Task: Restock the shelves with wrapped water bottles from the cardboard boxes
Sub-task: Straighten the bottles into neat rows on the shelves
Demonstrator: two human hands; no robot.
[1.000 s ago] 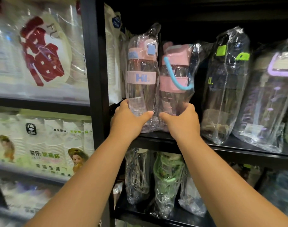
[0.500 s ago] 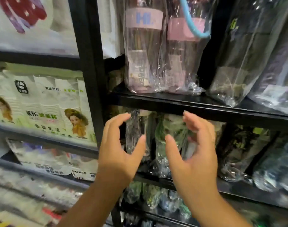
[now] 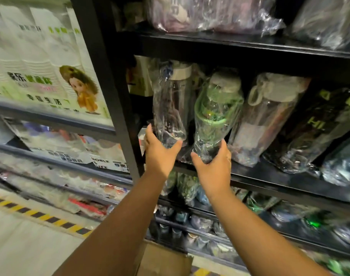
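Plastic-wrapped dark bottle [image 3: 170,108] and green bottle [image 3: 217,114] side by side on black shelf [image 3: 279,176], near its left end. Fingers and thumb of left hand [image 3: 160,156] grip dark bottle's base; right hand [image 3: 215,165] grips green bottle's base likewise.

Plainly a shop or its stockroom: black metal shelves [image 3: 249,44] crammed with rows of plastic-wrapped water bottles [image 3: 216,116], sleeves of printed paper cups [image 3: 40,62] alongside, yellow-and-black hazard tape [image 3: 36,214] across the pale floor, a cardboard box [image 3: 164,261] below.
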